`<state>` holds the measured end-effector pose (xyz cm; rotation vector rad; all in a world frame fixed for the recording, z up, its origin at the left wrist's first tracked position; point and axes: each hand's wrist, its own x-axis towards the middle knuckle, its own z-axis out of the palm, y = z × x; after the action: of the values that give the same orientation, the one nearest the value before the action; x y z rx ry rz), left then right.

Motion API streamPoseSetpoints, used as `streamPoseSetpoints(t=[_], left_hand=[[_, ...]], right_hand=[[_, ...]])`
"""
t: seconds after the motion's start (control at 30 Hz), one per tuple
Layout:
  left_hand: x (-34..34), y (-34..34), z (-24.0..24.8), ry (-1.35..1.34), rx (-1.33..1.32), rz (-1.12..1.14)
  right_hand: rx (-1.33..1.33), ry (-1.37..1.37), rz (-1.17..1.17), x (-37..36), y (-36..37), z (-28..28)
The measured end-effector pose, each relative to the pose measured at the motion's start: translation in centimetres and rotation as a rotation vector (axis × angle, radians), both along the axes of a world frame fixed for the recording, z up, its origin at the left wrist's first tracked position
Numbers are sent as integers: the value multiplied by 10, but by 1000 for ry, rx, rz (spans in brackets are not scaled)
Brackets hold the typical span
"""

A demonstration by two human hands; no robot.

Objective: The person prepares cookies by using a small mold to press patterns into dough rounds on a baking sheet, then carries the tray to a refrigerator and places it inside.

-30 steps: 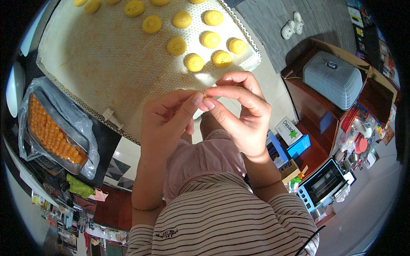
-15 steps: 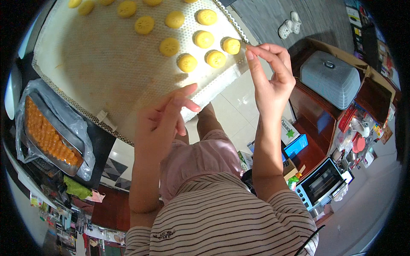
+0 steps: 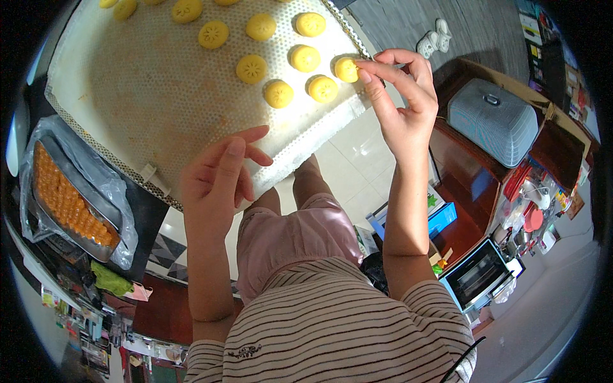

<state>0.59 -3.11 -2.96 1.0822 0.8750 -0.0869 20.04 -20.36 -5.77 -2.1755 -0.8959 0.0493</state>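
At the right edge of the white perforated mat (image 3: 159, 121), my right hand (image 3: 405, 102) is closed in a pinch, thumb against forefinger. Its fingertips meet the side of a round yellow dough piece (image 3: 345, 70); whatever small thing they may hold is hidden. Other dough pieces lie nearby, several with slits cut in a star on top, such as one (image 3: 251, 69) left of centre. Above the mat's near edge hovers my left hand (image 3: 220, 169), fingers loosely apart and nothing in them.
To the left, a metal tray (image 3: 118, 220) of orange balls sits in a clear plastic bag on a black surface. A grey mesh food cover (image 3: 495, 121) stands on the brown table at right, beside a cardboard box (image 3: 565, 150). White shoes (image 3: 434, 38) rest on the floor.
My right hand has moved slightly left, bringing its fingertips onto the dough piece's side. My left hand has drifted left, away from the dough pieces.
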Motion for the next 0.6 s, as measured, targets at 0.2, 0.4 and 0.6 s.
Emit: streamPoseSetpoints(t=[0.2,0.4,0.6], left_hand=[[2,-1,1,31,19,-6],[1,1,-1,29,21,6],[2,1,0,29,26,10]], right_hand=[[-91,-117,7,-6,-1,5],[-178,-228,26,-17,-4,8],[-209,-252,4,-23,-5,5]])
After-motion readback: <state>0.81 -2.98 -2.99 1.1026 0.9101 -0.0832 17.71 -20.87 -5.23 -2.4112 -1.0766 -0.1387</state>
